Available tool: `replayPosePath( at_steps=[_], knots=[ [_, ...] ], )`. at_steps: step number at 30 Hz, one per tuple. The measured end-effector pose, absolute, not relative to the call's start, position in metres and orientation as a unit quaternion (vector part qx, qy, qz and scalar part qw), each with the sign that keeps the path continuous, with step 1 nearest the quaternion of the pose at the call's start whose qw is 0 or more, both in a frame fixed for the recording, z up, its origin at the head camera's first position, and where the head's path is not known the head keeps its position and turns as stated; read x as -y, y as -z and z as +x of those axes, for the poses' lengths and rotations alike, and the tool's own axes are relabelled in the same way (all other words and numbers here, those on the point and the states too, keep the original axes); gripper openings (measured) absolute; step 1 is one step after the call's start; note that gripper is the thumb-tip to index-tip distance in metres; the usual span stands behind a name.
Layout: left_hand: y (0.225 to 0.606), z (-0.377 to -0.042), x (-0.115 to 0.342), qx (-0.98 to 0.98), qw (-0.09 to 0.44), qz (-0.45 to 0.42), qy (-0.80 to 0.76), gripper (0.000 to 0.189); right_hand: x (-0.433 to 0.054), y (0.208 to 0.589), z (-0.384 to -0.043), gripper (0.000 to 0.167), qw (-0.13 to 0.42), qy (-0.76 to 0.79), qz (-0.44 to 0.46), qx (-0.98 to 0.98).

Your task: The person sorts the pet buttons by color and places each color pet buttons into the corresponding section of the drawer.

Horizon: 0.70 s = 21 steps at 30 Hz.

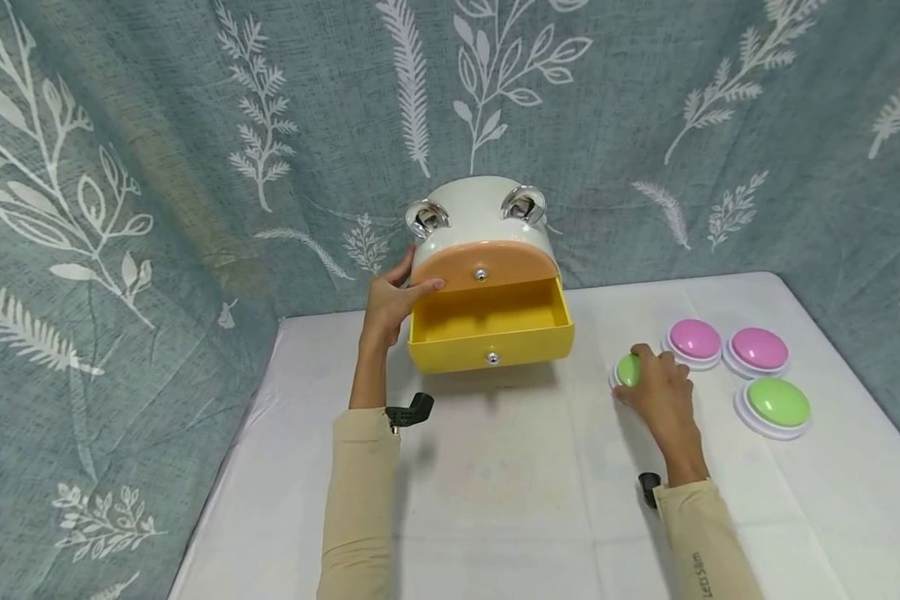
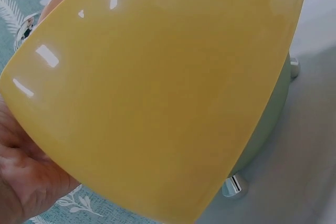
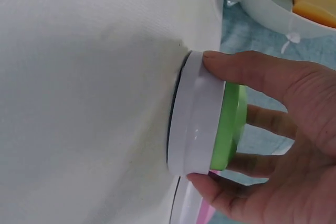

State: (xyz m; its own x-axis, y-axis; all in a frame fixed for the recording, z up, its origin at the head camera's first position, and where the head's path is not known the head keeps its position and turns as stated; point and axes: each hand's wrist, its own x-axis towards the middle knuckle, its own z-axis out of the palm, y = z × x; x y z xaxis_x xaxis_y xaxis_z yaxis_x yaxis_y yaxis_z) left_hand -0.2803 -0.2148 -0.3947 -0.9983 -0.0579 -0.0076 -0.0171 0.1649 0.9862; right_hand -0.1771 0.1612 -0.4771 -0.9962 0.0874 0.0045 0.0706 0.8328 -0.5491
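Note:
A small white cabinet (image 1: 480,212) with two silver-ringed eyes stands at the table's back. Its orange upper drawer (image 1: 521,262) is closed, while the yellow lower drawer (image 1: 450,354) is pulled out with nothing inside. My left hand (image 1: 387,306) holds the cabinet's left side, thumb across the front and fingers round behind. In the left wrist view the yellow drawer (image 2: 157,93) hides most of that hand (image 2: 31,166). On the right, my right hand (image 1: 658,392) grips a round green push button (image 3: 229,129) by its white base, thumb and fingers at opposite edges.
Two pink push buttons, one nearer (image 1: 695,339) and one farther right (image 1: 759,348), sit beyond the right hand. Another green button (image 1: 778,402) lies to its right. Behind the white-covered table (image 1: 495,500) hangs a blue-green leaf-print curtain (image 1: 330,125).

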Motion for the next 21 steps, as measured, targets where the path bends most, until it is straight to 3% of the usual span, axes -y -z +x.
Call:
replayPosePath(
  at_steps=[9,21],
  knots=[
    [0.395,-0.281,0.215,0.762,0.015,0.023,0.647,0.085,-0.16,0.468,-0.171,0.064,0.044,-0.305,-0.04,0.951],
    [0.396,-0.28,0.215,0.766,0.011,0.023,0.643,0.083,-0.157,0.404,-0.149,0.063,0.145,-0.296,0.004,0.944]
  ],
)
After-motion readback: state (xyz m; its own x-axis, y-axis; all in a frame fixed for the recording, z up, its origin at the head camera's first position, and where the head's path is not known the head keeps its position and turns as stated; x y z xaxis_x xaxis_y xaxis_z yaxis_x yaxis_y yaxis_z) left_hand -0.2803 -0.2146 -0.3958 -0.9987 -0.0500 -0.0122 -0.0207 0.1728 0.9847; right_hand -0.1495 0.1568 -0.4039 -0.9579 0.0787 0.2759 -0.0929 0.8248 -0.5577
